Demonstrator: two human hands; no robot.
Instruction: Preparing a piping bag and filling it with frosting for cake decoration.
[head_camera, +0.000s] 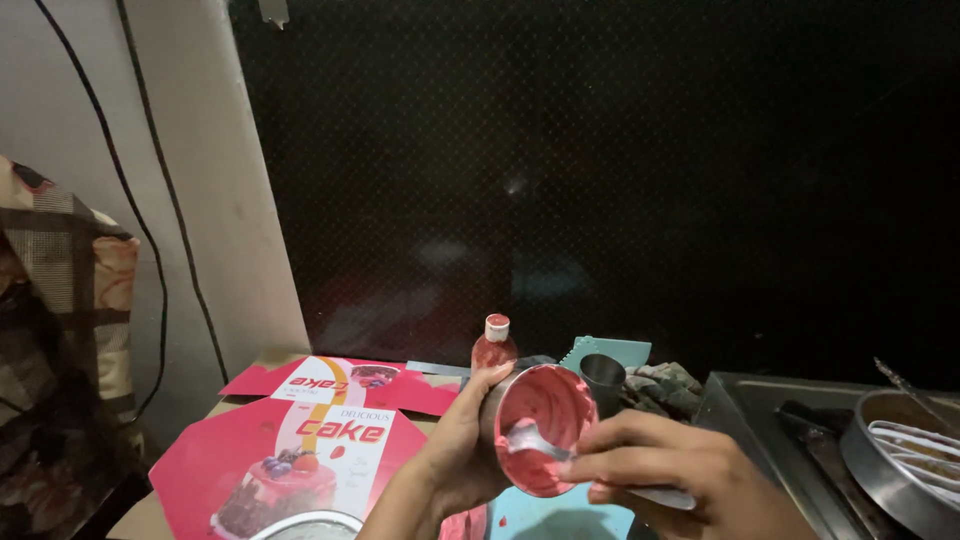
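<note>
Pink-red flattened cake boxes (300, 440) spread left of the steel bowl (543, 425), the landmark I watch remotely. Right of it sits a metal sink (770, 420) with a round pan (900, 460). My left hand (455, 445) grips the tilted bowl, smeared with pink cream; my right hand (665, 470) holds a spoon (535, 440) inside. Just behind it stands a small red bottle (494, 350).
</note>
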